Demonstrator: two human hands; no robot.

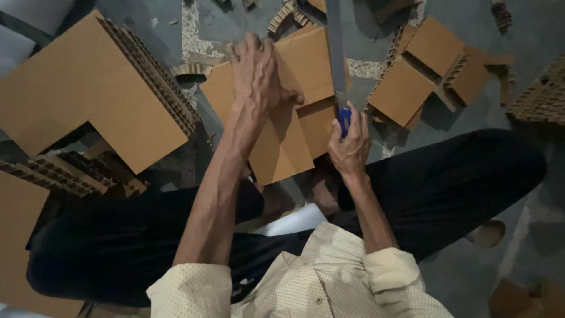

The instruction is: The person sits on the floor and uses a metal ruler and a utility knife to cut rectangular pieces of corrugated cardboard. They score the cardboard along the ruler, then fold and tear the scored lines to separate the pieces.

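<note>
My left hand (256, 73) lies flat, fingers spread, on a thick brown honeycomb cardboard piece (282, 147) on the floor between my legs. My right hand (351, 144) grips the blue handle of a saw (336, 53), whose long grey blade runs away from me along the right side of that piece. A cut notch shows in the cardboard just left of the blade.
A large L-shaped cardboard block (88, 88) lies at left, with a ribbed stack (70, 171) below it. A notched cardboard piece (432, 68) sits at right, more honeycomb at the far right (544, 94). Scraps litter the grey floor (471, 277).
</note>
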